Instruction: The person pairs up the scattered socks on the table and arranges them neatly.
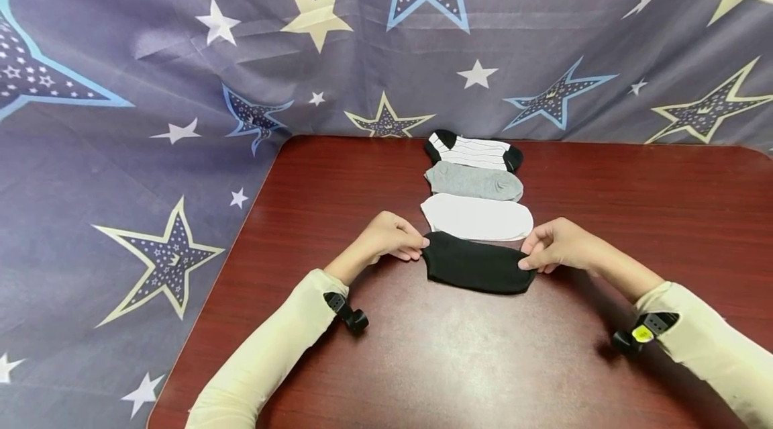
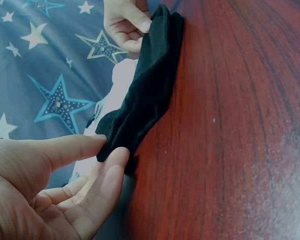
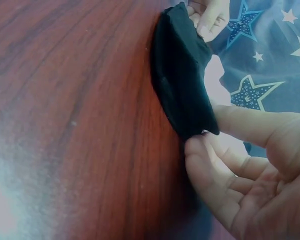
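Observation:
A black sock (image 1: 477, 264) stretches sideways between my two hands, just in front of a white sock (image 1: 480, 217). My left hand (image 1: 395, 237) pinches its left end at the upper corner between thumb and fingers. At the other end my right hand (image 1: 552, 246) pinches the upper right corner. In the left wrist view the black sock (image 2: 145, 75) hangs a little slack between both pinches. Seen from the right wrist, its near end (image 3: 195, 117) lies between thumb and fingertips. Behind the white sock lie a grey sock (image 1: 474, 181) and a white-and-black striped sock (image 1: 474, 151).
The socks form a column on a reddish-brown wooden table (image 1: 338, 180). A star-patterned grey-blue cloth (image 1: 253, 66) hangs behind the table and along its left side. Small black cameras (image 1: 356, 320) are strapped at both wrists over cream sleeves (image 1: 272, 342).

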Demonstrator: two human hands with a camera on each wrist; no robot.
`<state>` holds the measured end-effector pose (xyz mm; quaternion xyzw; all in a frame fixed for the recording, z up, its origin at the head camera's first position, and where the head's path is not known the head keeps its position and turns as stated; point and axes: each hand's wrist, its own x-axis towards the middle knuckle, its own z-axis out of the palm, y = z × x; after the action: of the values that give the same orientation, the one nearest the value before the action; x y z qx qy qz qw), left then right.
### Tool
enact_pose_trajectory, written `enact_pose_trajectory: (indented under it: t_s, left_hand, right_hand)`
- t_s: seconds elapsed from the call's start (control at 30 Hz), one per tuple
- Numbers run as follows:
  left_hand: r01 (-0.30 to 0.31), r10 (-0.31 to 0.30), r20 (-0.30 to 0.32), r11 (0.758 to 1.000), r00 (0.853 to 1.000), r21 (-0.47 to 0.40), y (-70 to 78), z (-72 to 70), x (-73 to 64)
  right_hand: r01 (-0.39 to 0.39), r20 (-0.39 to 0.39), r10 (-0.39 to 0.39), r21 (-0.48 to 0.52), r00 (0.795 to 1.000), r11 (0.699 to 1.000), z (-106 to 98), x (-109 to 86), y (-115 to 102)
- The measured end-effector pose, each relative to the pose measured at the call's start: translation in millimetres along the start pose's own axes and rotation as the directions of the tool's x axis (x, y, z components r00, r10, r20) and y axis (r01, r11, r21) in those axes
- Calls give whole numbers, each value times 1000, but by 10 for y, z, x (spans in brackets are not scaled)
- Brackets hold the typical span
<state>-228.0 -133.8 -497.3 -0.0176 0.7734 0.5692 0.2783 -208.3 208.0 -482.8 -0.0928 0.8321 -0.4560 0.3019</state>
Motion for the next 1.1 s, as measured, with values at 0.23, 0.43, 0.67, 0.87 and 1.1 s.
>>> enact_pose_trajectory:
  t_s: [0.23, 0.43, 0.67, 0.87, 1.1]
  left_hand:
    - [6, -6, -29, 1000, 1000, 9, -59, 42, 51]
    - [8, -7, -32, 1000, 999, 25, -116, 83, 95]
    - [6, -5, -21, 998, 1000, 65, -165, 80, 143]
    - [7, -7, 3, 994, 1000, 106, -203, 70, 201]
    - [-8, 5, 19, 990, 1000, 142, -224, 46, 241]
  right_hand:
    - [33, -47, -37, -80, 998, 996, 72, 54, 47]
    - [40, -72, -48, -110, 996, 993, 118, 83, 117]
    - [63, -59, -69, -91, 996, 994, 143, 124, 187]
    - [57, -68, -63, -94, 996, 994, 166, 156, 207]
    - [52, -73, -57, -76, 996, 996, 192, 189, 228]
